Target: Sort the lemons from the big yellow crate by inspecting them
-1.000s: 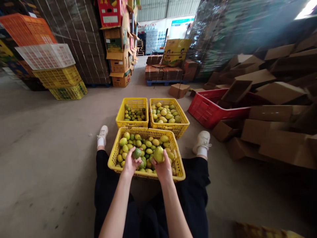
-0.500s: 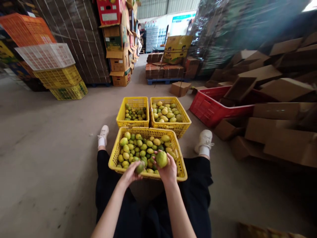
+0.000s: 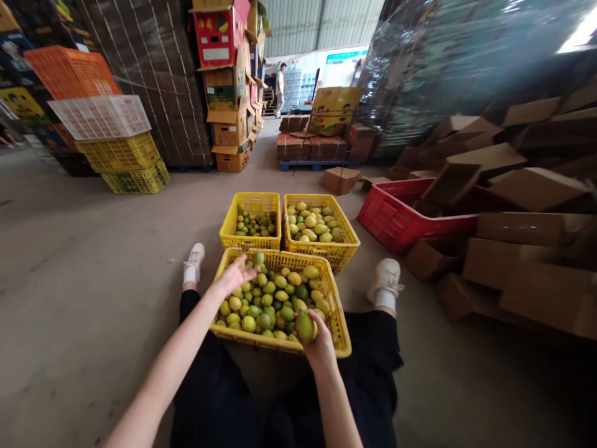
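My left hand [image 3: 237,275] reaches over the left far part of the front yellow crate [image 3: 278,347], palm up and fingers spread. A green lemon [image 3: 259,257] is just beyond its fingertips, seemingly out of its grasp. Low at the crate's right front, my right hand [image 3: 323,344] has its fingers wrapped round a green-yellow lemon [image 3: 305,326]. Many green and yellow lemons [image 3: 267,300] fill the front crate. Behind it stand a left rear yellow crate [image 3: 249,241] with small greenish lemons and a right rear yellow crate [image 3: 321,249] with larger yellow ones.
A red crate [image 3: 392,214] and a heap of cardboard boxes [image 3: 527,249] lie to the right. Stacked plastic crates [image 3: 124,152] stand at the left. Cartons [image 3: 228,124] and a loaded blue pallet [image 3: 310,165] are farther back, with a person [image 3: 280,90] beyond.
My left hand has moved forward and left from the crate's near side, and its fingers have opened from the green lemon. My right hand still holds its lemon, now turned and slightly lower.
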`<state>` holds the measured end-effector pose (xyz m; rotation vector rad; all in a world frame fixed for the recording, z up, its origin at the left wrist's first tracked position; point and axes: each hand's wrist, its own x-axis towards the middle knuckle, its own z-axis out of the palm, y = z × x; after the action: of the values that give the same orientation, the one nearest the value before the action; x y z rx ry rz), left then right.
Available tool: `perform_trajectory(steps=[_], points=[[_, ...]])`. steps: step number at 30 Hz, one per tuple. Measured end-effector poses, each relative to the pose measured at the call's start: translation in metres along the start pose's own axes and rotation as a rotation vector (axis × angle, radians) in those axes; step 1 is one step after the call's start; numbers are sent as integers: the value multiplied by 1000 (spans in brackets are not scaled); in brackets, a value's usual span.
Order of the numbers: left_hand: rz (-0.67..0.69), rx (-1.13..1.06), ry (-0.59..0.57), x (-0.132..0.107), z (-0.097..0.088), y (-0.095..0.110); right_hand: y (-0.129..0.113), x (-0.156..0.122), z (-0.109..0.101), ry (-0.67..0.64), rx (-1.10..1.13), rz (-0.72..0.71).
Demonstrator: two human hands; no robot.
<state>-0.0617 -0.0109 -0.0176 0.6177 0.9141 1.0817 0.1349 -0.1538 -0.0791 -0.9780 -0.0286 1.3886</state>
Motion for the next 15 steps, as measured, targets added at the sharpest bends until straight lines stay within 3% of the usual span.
perform_trajectory(steps=[2, 4, 6, 7, 11, 15], points=[[142, -8, 40, 25, 6, 18, 4, -5, 6, -5, -13, 12], [204, 105, 64, 33, -2, 10, 8, -8, 9, -16, -33, 25], [181, 334, 72, 25, -20, -20, 13, -10, 8, -19, -62, 35], [193, 704, 66, 17, -32, -39, 16, -11, 7, -17, -80, 39], [142, 1139, 90, -22, -78, -110, 30, -17, 0, -22, -184, 109], [87, 1590, 48, -39, -97, -142, 54, -30, -12, -68, -382, 234]])
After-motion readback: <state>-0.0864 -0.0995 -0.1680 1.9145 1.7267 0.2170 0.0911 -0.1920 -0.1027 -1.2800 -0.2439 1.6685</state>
